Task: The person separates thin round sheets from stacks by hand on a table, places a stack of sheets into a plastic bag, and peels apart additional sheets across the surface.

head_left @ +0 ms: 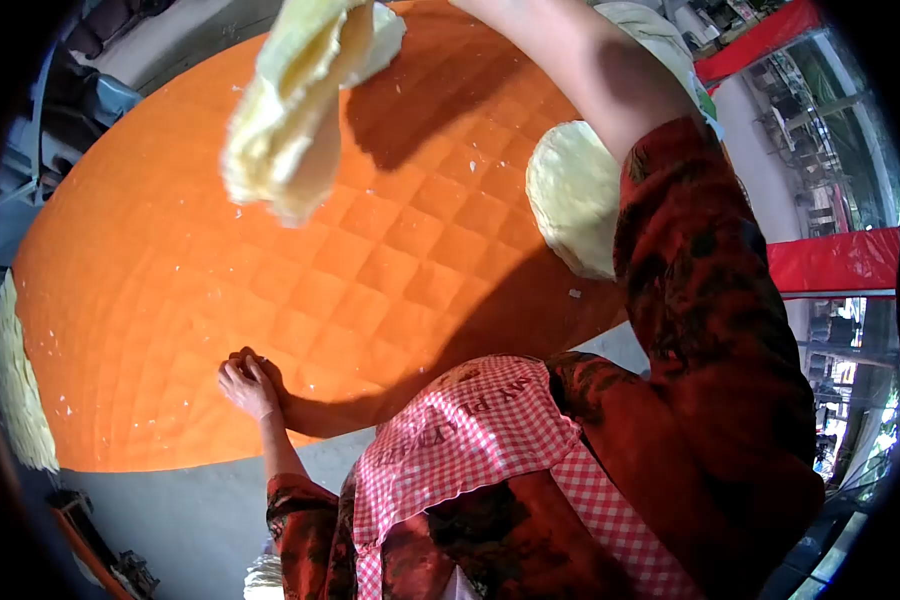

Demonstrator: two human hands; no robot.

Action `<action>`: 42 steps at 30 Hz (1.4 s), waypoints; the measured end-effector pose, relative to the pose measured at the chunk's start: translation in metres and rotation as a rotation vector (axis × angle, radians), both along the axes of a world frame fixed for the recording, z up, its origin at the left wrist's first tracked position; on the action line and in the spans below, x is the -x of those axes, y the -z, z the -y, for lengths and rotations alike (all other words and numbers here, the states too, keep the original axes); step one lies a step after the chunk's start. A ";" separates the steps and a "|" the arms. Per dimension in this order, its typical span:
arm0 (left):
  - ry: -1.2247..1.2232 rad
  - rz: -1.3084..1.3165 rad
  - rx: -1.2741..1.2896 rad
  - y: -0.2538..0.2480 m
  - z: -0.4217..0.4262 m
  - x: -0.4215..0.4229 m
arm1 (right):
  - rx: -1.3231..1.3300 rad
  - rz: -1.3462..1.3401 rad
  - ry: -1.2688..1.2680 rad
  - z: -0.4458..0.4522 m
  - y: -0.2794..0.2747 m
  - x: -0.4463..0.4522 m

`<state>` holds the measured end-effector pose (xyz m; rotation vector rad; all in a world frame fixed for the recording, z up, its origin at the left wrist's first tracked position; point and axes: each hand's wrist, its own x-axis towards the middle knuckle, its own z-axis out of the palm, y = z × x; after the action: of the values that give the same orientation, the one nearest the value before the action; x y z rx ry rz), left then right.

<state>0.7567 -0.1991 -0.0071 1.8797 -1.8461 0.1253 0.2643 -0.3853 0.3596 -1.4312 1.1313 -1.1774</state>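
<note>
My left hand (245, 386) is at the near edge of the orange quilted cloth (410, 235), its fingers curled in. Whether anything is between them is hidden. My right arm (595, 70) reaches up past the top of the view, so the hand is not seen. At the upper left, pale yellowish thin sheets like flatbread (290, 120) hang folded over the cloth, their lower ends blurred. What holds them up is out of view. A round pale sheet (575, 195) lies on the cloth at the right, partly behind my right sleeve.
A pile of pale sheets (20, 390) stands at the cloth's left edge. More pale sheets (645, 30) show at the top right, beyond my arm. Small white crumbs dot the cloth. A red-covered bar (835, 262) stands at the right.
</note>
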 end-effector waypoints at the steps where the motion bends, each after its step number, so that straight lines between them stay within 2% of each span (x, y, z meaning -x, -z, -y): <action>1: -0.006 0.005 -0.009 0.001 -0.001 -0.002 | 0.025 0.028 0.017 -0.022 -0.016 -0.010; 4: -0.025 -0.005 -0.013 -0.003 -0.002 0.001 | -0.031 0.182 0.149 -0.079 -0.012 -0.032; 6: -0.030 -0.028 -0.033 -0.003 -0.001 0.000 | -0.217 0.449 0.300 -0.113 0.038 -0.053; 7: -0.032 -0.038 -0.048 -0.002 -0.002 -0.001 | -0.353 0.710 0.352 -0.130 0.074 -0.067; 8: -0.015 -0.054 -0.057 -0.006 -0.003 0.000 | -0.431 0.781 0.463 -0.148 0.117 -0.083; 9: -0.016 -0.062 -0.056 -0.010 -0.003 0.001 | -0.578 0.850 0.453 -0.171 0.158 -0.095; 11: -0.015 -0.073 -0.061 -0.016 -0.005 0.005 | -0.763 0.800 0.519 -0.200 0.269 -0.112; 13: -0.014 -0.080 -0.058 -0.010 -0.005 0.005 | -0.879 0.596 0.606 -0.226 0.334 -0.121; 16: -0.011 -0.081 -0.019 -0.005 -0.003 0.000 | -1.008 0.562 0.618 -0.225 0.314 -0.117; 18: -0.013 -0.179 -0.023 0.002 -0.003 0.001 | -0.948 0.528 0.314 -0.235 0.324 -0.095; 19: -0.026 -0.268 -0.043 0.007 -0.001 0.002 | -1.021 0.601 0.182 -0.237 0.316 -0.083; 20: -0.060 -0.368 -0.029 0.000 0.000 0.015 | -1.241 0.566 0.088 -0.234 0.288 -0.071; 21: -0.099 -0.464 -0.023 -0.010 -0.007 0.031 | -1.079 0.454 -0.426 -0.242 0.344 -0.036; 23: -0.099 -0.501 -0.018 -0.010 -0.021 0.056 | -1.278 0.136 -0.302 -0.204 0.231 -0.005; 25: -0.054 0.119 0.064 -0.024 -0.030 0.090 | -0.746 -0.250 -0.155 -0.118 0.245 0.044; 26: -0.102 0.091 -0.015 -0.028 -0.027 0.097 | -0.640 -0.230 0.145 -0.062 0.248 0.059; 27: -0.155 0.064 -0.101 -0.028 -0.027 0.100 | -0.488 -0.100 0.243 -0.003 0.271 0.091; 28: -0.170 0.061 -0.148 -0.021 -0.028 0.096 | -0.314 -0.025 0.498 0.062 0.305 0.106; 29: -0.170 0.084 -0.160 -0.019 -0.027 0.093 | -0.228 -0.362 0.557 0.135 0.349 0.133; 31: -0.174 0.128 -0.177 -0.016 -0.025 0.096 | -0.191 -0.463 0.913 0.220 0.362 0.124; 33: -0.197 0.099 -0.221 -0.021 -0.019 0.100 | -0.272 -0.141 0.783 0.260 0.353 0.108; 37: -0.184 0.144 -0.199 -0.008 -0.024 0.092 | -0.456 0.418 0.511 0.267 0.291 0.091; 40: -0.162 0.072 -0.200 -0.008 -0.025 0.095 | -0.540 0.604 0.086 0.282 0.261 0.110; 41: -0.177 0.023 -0.250 -0.020 -0.024 0.098 | -0.460 0.579 0.015 0.273 0.238 0.118; 42: -0.183 0.082 -0.242 -0.022 -0.025 0.095 | -0.303 0.484 0.110 0.283 0.225 0.133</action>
<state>0.6615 -0.1738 0.0154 2.2400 -1.8068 0.0424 0.1311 -0.6682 0.1344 -0.8044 0.9976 -1.2775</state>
